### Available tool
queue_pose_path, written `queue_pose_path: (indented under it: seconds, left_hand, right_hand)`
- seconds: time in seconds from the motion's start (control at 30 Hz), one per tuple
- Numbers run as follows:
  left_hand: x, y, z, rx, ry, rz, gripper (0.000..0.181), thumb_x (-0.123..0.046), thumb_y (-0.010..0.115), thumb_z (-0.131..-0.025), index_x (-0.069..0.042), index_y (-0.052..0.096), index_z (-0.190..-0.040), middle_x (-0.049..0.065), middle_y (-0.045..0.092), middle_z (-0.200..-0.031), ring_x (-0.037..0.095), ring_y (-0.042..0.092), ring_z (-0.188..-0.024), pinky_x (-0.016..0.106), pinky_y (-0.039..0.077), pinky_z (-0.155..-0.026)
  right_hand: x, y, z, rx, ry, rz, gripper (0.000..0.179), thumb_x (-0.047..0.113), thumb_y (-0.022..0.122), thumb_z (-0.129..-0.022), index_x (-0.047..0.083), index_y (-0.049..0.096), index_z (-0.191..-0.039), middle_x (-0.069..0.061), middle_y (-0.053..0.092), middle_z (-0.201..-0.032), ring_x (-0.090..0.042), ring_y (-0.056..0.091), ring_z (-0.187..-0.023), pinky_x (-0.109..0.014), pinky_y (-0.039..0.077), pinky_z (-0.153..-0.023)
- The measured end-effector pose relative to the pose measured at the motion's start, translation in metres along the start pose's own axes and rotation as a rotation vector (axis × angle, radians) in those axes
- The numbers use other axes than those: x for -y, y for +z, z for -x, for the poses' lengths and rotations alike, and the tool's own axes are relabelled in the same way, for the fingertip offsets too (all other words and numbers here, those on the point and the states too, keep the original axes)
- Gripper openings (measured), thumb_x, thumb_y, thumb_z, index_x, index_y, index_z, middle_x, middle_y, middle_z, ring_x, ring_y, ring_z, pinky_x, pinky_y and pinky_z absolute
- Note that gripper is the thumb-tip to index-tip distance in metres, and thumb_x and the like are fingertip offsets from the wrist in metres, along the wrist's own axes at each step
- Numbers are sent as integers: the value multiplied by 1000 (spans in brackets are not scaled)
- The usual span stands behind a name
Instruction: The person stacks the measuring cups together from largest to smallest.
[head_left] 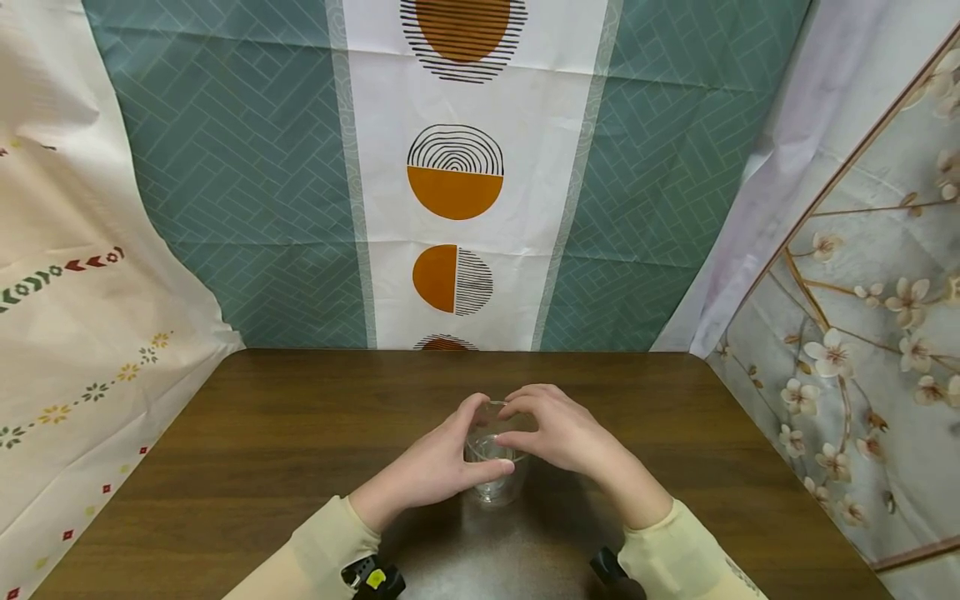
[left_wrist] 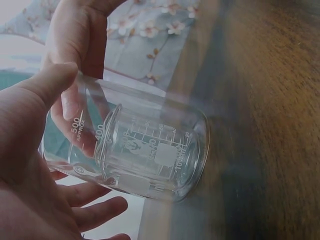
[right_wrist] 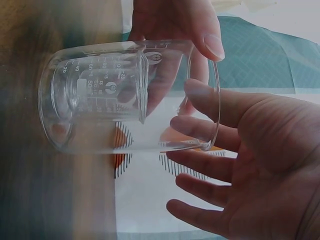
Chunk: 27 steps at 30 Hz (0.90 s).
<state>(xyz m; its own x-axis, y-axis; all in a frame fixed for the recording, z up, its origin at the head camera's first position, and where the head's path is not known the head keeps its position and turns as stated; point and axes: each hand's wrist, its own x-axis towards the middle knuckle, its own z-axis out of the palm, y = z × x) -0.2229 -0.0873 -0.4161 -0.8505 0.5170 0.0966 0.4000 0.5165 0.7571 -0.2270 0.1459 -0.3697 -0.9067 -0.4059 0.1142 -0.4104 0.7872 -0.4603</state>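
A large clear glass beaker [left_wrist: 192, 107], marked 500, stands upright on the table. Inside it sits a smaller graduated glass beaker [left_wrist: 150, 142]; whether another is nested within cannot be told. My left hand [head_left: 438, 467] curves round the large beaker from the left, its thumb [right_wrist: 212, 47] at the rim and its fingers on the far side. On the other side, my right hand [head_left: 562, 429] is at the beaker's mouth. Its fingers [right_wrist: 200, 190] are spread and loosely extended, with thumb and index tips by the rim and nothing gripped between them.
The brown wooden table [head_left: 300, 417] extends to both sides and behind the beakers. A green and white patterned cloth [head_left: 285, 167] hangs along its back edge. Floral cloth [head_left: 847, 417] is at the right, and cream cloth [head_left: 90, 350] at the left.
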Motion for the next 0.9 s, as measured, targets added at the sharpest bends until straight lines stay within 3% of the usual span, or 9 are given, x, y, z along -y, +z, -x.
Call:
queue_pose_path:
  seconds: [0.2, 0.53, 0.77, 0.9]
  left_hand:
    - [0, -2, -2, -15, -25, -4, 98, -64, 81, -94, -16, 34, -165, 10, 51, -162, 32, 56, -145, 62, 52, -109]
    - [-3, 0, 2, -42, -40, -70, 105, -69, 79, -94, -12, 33, -169, 16, 43, -167, 37, 57, -143, 65, 50, -109]
    - [-1, 0, 6, -67, -22, -99, 109, -65, 80, -95, -10, 27, -174, 16, 33, -175, 40, 48, -152, 66, 44, -115]
    - [1, -1, 8, -81, -24, -112, 112, -66, 80, -95, -11, 26, -175, 15, 33, -175, 39, 50, -150, 63, 45, -116]
  right_hand:
    - [-2, -1, 0, -21, -11, -16, 30, 36, 88, -96, 22, 83, -122, 0, 69, -143, -29, 52, -146, -58, 49, -111]
    - [-8, -1, 8, -88, -79, -37, 36, 38, 87, -98, 23, 80, -130, 1, 69, -143, -28, 53, -145, -59, 47, -114]
    - [-7, -2, 12, -145, -77, -72, 42, 40, 86, -99, 25, 76, -137, 7, 68, -145, -25, 54, -145, -58, 47, -114]
    - [-7, -2, 14, -160, -55, -71, 49, 44, 85, -99, 25, 73, -142, 7, 66, -148, -24, 52, -147, -58, 46, -115]
